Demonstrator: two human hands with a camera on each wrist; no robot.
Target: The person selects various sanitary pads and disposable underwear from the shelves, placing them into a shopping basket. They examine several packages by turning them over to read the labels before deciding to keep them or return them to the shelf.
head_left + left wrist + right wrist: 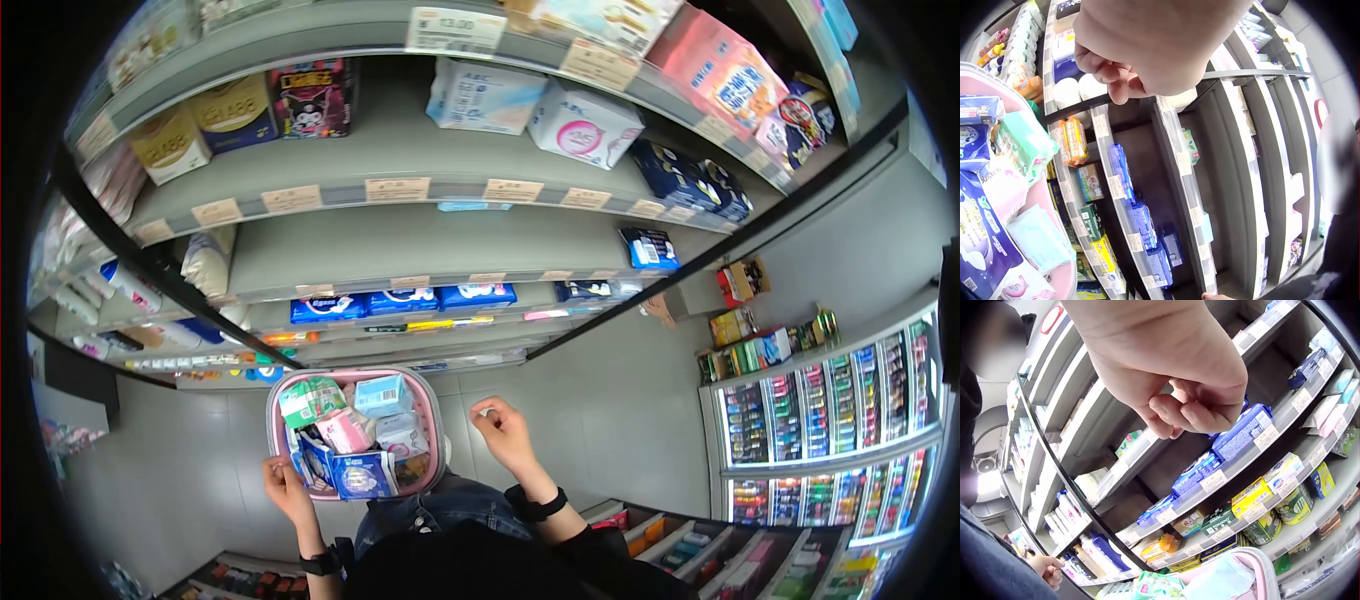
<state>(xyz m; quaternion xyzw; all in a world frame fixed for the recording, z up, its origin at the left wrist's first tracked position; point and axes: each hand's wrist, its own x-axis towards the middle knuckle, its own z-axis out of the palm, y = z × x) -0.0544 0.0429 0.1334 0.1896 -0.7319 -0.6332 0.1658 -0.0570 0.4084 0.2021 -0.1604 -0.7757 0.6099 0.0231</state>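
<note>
A pink basket (437, 440) stands in front of the person's body, filled with a green pack (310, 401), a light blue pack (383, 395), a pink pack (345, 431) and a dark blue pack (364, 476). Just outside its left rim is my left hand (288, 492), fingers loosely curled around nothing; in the left wrist view this hand (1147, 47) hangs before the shelves. To the right of the basket, apart from it, my right hand (505, 435) is raised with loosely bent fingers. The right wrist view shows that hand (1172, 369) holding nothing.
Shelves (400, 245) with price tags span the front, carrying blue packs (402, 300), white boxes (585, 125) and a pink bag (715, 70). Grey floor (590, 400) lies right of the basket. Lit drink coolers (830, 410) stand far right, and low racks (690, 550) are behind at right.
</note>
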